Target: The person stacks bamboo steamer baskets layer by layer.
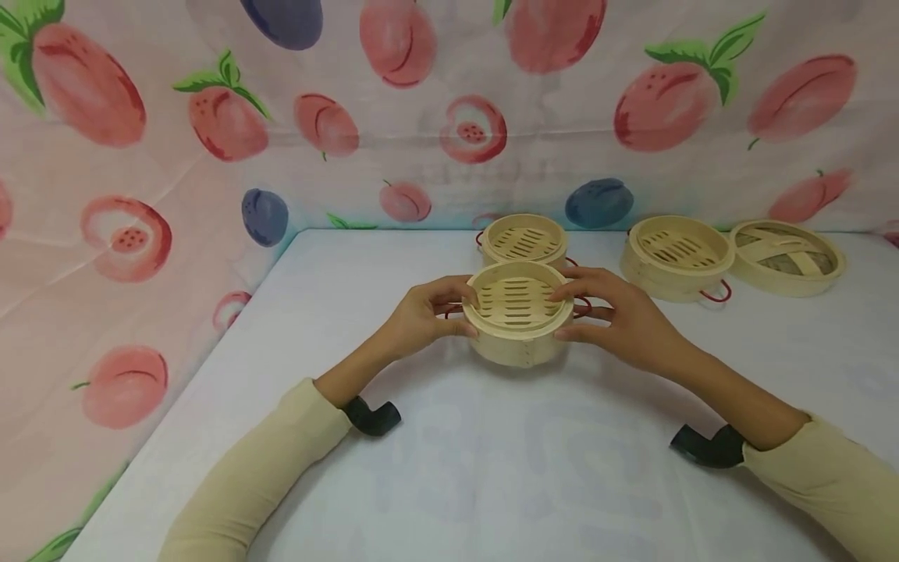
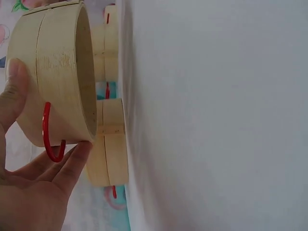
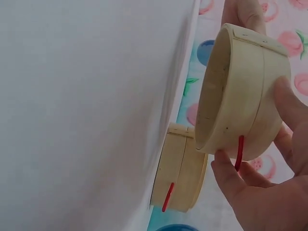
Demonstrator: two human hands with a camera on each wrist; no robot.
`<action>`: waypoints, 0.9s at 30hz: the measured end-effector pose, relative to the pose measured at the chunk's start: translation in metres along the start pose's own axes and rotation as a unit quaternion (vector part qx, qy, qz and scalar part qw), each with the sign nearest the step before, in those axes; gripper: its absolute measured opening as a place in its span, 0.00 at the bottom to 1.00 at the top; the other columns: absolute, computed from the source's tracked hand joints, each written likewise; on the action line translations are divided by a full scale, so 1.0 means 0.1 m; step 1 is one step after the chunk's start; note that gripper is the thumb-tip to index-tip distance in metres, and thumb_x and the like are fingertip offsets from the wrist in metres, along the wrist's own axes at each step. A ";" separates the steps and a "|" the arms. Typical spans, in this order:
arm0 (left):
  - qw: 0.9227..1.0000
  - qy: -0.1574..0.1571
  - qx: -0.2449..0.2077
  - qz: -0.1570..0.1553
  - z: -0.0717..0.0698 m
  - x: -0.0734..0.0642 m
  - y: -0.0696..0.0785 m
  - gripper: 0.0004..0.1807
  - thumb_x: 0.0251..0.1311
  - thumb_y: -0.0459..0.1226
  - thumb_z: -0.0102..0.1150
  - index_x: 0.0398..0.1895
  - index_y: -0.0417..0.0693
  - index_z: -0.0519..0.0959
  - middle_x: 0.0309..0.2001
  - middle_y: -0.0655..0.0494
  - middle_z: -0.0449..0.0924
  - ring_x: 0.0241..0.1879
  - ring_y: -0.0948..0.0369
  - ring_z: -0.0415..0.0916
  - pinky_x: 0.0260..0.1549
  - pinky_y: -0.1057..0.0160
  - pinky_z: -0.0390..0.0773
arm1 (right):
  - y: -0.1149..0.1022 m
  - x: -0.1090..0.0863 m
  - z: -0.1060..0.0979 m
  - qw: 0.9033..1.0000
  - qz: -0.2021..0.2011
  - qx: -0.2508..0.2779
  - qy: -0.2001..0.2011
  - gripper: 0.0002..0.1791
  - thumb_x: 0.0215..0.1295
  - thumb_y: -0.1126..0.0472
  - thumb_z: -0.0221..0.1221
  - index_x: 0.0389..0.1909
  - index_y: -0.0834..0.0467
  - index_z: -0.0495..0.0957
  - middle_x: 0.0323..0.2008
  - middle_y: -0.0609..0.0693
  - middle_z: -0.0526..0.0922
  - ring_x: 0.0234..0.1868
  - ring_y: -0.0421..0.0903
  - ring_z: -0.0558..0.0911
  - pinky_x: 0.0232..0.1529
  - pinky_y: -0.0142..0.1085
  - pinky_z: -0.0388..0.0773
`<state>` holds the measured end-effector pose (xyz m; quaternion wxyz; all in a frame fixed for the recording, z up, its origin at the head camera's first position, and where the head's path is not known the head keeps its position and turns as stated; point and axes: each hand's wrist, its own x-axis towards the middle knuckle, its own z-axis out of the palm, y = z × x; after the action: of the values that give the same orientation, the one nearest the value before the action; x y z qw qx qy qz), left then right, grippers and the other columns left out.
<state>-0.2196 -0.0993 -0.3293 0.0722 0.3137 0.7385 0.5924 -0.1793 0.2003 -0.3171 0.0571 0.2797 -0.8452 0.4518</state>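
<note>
A bamboo steamer basket (image 1: pixel 523 350) is held up off the white bench (image 1: pixel 449 460), in front of the person; both wrist views show its hollow underside clear of the surface. Slotted floor faces up, stapled wall seam faces the person

Left grip (image 1: pixel 417 316): holding the basket at its left side, forefinger hooked over the rim, thumb against the outer wall, other fingers low by the red handle (image 2: pixel 46 127) on that side

Right grip (image 1: pixel 625 316): holding the same basket at its right side, forefinger over the rim, thumb on the outer wall, fingertips under the lower edge near the other red loop (image 3: pixel 240 149)

Directly behind, a second basket (image 1: pixel 527 226) stands on the bench, partly hidden by the held one. To the right, well apart from it, stands a third basket (image 1: pixel 649 269) with a red handle showing; just beside that lies a woven lid (image 1: pixel 787 261)

Fruit-print cloth (image 1: pixel 414 168) hangs at the back and left. Beige sleeves (image 1: pixel 260 468) on both arms, a dark curved piece (image 1: pixel 375 419) protruding at each cuff
</note>
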 end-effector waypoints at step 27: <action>0.999 -0.036 -0.010 -0.010 0.13 -0.01 -0.22 0.19 0.43 0.22 0.71 0.40 0.36 0.77 0.64 0.45 0.67 0.61 0.56 0.68 0.57 0.60 0.70 | 0.20 -0.14 0.02 0.997 0.046 0.041 -0.039 0.19 0.49 0.63 0.73 0.42 0.56 0.79 0.61 0.53 0.68 0.61 0.50 0.67 0.53 0.47 0.75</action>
<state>-0.2208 -0.0913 -0.3530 0.1076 0.3265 0.7329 0.5870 -0.1780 0.2136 -0.3379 -0.0085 0.2601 -0.8394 0.4772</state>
